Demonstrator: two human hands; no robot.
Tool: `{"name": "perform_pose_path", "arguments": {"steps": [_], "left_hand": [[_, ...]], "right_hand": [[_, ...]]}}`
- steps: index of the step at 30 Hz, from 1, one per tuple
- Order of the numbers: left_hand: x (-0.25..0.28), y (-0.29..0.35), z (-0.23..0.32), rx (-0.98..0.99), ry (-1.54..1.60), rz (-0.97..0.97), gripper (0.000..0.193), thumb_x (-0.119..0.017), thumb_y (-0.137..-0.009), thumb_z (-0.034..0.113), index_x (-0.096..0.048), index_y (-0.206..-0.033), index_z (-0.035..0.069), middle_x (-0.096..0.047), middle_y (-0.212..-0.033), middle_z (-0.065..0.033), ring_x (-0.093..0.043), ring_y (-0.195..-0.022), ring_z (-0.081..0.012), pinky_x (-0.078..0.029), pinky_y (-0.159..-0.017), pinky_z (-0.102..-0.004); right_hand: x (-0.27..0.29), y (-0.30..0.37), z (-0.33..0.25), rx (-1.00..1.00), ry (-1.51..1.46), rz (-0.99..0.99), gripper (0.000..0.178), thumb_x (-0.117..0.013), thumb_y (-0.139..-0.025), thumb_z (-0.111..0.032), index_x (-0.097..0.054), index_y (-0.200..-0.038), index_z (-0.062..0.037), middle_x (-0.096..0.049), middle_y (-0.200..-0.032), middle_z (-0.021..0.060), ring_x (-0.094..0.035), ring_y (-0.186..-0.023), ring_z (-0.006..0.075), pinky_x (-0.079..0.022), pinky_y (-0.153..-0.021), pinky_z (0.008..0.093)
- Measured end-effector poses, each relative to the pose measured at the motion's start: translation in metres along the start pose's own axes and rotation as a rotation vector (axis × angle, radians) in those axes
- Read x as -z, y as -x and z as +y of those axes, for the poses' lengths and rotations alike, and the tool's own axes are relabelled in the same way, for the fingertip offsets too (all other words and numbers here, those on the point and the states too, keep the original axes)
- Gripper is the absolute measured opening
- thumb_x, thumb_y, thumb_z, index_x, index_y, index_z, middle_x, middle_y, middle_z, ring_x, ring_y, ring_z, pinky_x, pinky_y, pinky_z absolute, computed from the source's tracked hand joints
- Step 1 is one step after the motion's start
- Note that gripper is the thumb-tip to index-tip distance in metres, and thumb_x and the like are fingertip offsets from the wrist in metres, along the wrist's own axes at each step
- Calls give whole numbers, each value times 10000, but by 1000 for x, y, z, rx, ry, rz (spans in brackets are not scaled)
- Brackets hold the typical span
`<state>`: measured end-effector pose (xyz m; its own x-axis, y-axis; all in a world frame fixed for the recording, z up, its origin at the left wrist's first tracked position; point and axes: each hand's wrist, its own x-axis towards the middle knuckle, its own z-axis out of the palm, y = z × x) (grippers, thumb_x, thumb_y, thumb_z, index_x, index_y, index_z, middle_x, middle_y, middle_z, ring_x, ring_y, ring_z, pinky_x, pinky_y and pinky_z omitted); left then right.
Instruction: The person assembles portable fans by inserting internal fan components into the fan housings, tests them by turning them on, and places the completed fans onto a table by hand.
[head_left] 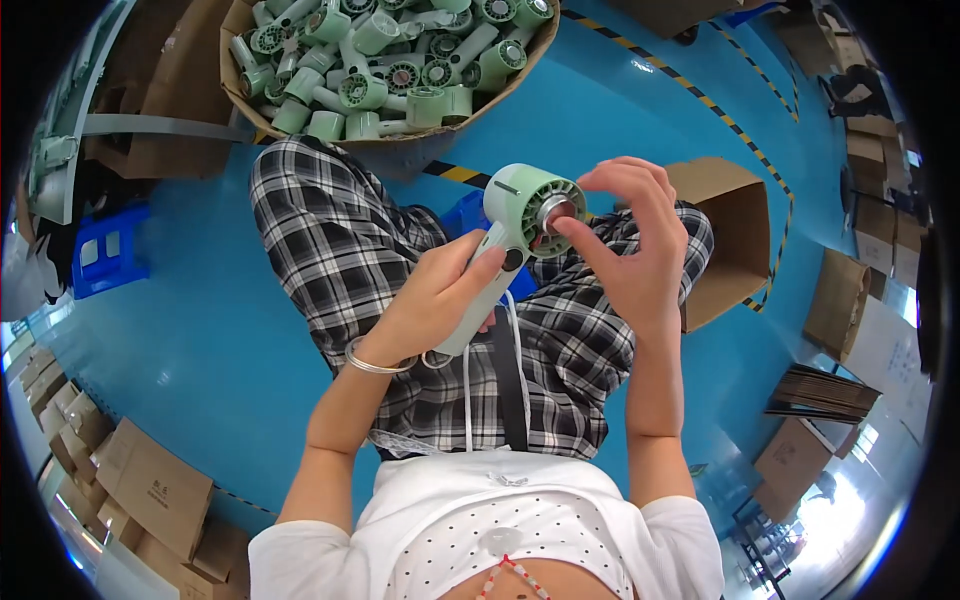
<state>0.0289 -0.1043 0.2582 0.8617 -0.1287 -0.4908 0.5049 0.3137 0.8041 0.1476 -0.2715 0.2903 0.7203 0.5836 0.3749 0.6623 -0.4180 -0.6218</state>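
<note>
My left hand (440,295) is closed around the pale green handle of a handheld fan (478,312), its thumb lying near the dark round button. The fan's round head (530,208) is tilted to the right, with dark vents around a shiny metal ring at its centre. My right hand (640,235) is at that face, fingers spread and curved. Its thumb tip is at the metal ring, and the index fingertip is close to the upper rim; whether that finger touches is unclear. A small loop hangs at the handle's lower end.
Beyond my left knee stands a large carton (235,95) heaped with similar green fans. An open cardboard box (735,240) is beside my right knee. At left is a blue crate (110,250); a blue thing (465,215) shows between my legs. More boxes (150,485) are stacked around.
</note>
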Motion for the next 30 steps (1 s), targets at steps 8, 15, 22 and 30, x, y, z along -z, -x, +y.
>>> {"name": "perform_pose_path", "arguments": {"steps": [8,15,22,30], "left_hand": [[-4,0,-4,-12,64,24,303,-425,-943,298,-497,-945,3,-553,-680,-50,-558,-535,-98,-447,-472,-236],[-13,-1,-5,-84,42,56,293,-436,-939,274,-506,-952,-10,-540,-693,-53,-548,-533,-99,-439,-470,-241],[-14,-2,-8,-96,-8,59,292,-444,-934,264,-511,-946,-20,-541,-707,-67,-552,-533,-111,-434,-471,-249],[-19,-2,-16,-128,42,69,275,-451,-931,246,-509,-985,-18,-541,-714,-68,-553,-532,-115,-429,-468,-249]], "right_hand": [[-1,-1,-14,99,171,-16,352,-764,-577,-148,-616,-892,-94,-565,-891,17,-521,-918,213,-349,-825,370],[5,-5,-18,163,235,-7,306,-729,-560,-93,-618,-845,-91,-558,-822,24,-539,-885,217,-347,-887,420],[9,-4,-24,118,294,-60,281,-717,-573,-89,-613,-835,-84,-552,-816,25,-541,-889,213,-340,-917,430],[10,-4,-27,110,305,-60,267,-706,-587,-80,-610,-837,-80,-548,-814,25,-540,-884,208,-339,-919,428]]}}
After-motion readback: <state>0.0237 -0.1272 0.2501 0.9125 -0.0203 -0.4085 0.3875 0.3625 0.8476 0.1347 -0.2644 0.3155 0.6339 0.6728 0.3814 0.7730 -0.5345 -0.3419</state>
